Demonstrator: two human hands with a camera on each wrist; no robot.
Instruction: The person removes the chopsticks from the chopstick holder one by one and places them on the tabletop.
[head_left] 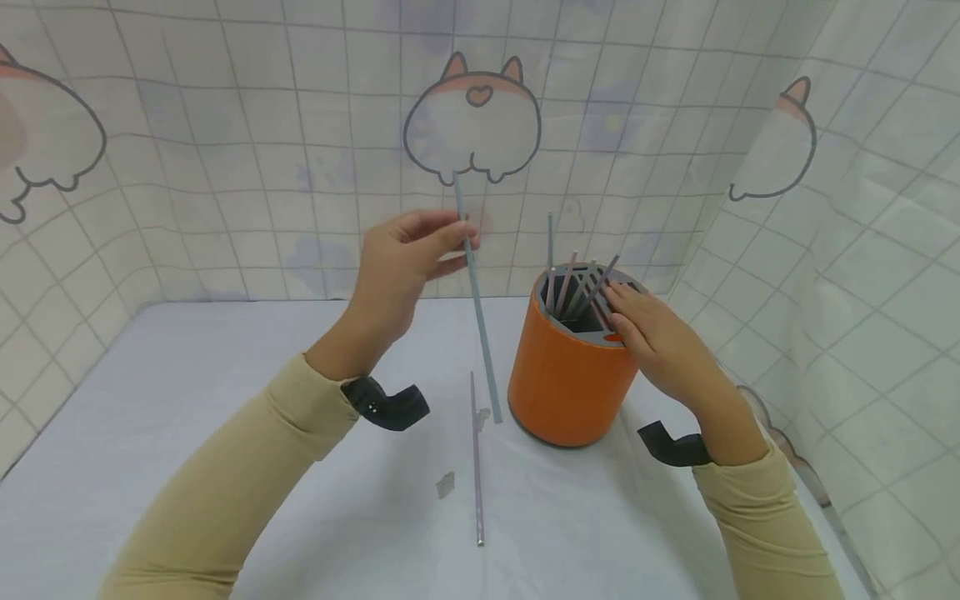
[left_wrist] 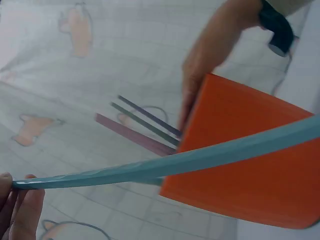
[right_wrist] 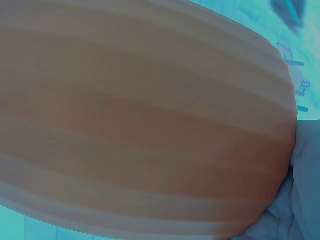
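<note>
Your head camera looks forward and down from above the bench (head_left: 225, 500), taking in both forearms, the orange holder (head_left: 566, 383) and the tiled backdrop at middle range. Your left wrist camera looks from low beside the left hand (left_wrist: 17, 212) along the blue-grey stick (left_wrist: 165, 162) toward the orange holder (left_wrist: 250, 160), at close range. Your right wrist camera sits pressed near the holder's wall (right_wrist: 150, 125), which fills almost its whole frame. All three views share the orange holder.

Left hand (head_left: 397, 267) raised, fingers (head_left: 442, 237) pinched; right hand (head_left: 652, 329) lower, fingers flat, forward
</note>
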